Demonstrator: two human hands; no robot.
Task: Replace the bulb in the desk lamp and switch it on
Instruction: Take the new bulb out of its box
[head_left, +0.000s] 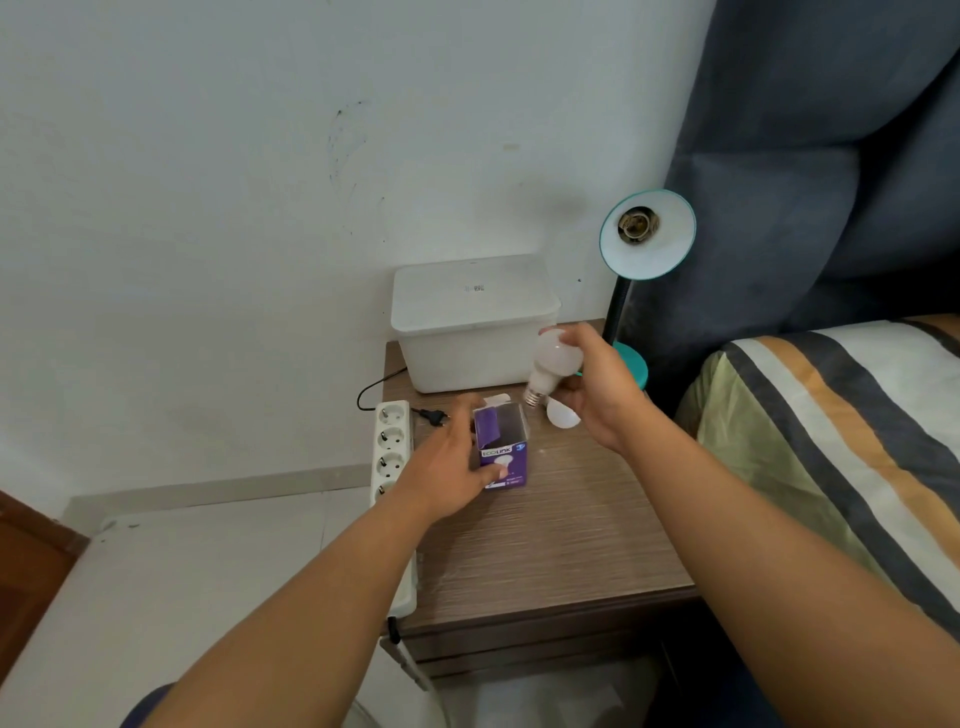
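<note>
R hand (597, 387) grips white bulb (553, 364), screw base down; L hand (452, 462) clasps open purple box (503, 448); 2nd bulb (562, 415) half hidden behind R hand; lamp (647, 234) socket bare

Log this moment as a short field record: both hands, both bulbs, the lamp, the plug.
right hand: holds new bulb, screw base pointing down-left
left hand: grips purple bulb box, top flap open
other bulb: lies on bedside table, beside the box
desk lamp: teal shade, socket empty
lamp plug: lies on table, not in power strip
white lidded box: against wall, behind the hands
</note>
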